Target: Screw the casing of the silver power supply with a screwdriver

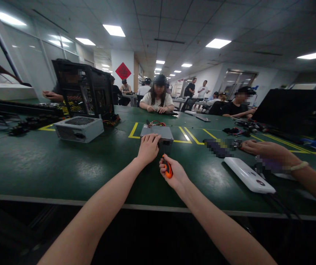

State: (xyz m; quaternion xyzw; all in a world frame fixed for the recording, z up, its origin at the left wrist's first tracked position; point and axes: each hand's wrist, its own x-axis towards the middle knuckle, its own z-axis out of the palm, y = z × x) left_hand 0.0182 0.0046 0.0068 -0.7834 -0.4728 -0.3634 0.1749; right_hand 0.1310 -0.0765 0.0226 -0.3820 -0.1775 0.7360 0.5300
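A grey computer power supply (163,131) sits on the green table in front of me, its bundle of coloured cables at the far side. My left hand (148,147) grips its near left part, fingers laid over the top edge and front face. In my right hand (176,171) is a screwdriver with an orange and black handle (168,168), wrapped by the fingers. It points toward the front face of the power supply; whether its tip touches the case I cannot tell.
A second power supply (79,129) stands at left, before an open black computer case (84,90). At right lie a white power bank-like device (249,175) and a co-worker's hand (268,151). Another person (158,97) sits opposite. Yellow tape (134,129) marks the table (91,184).
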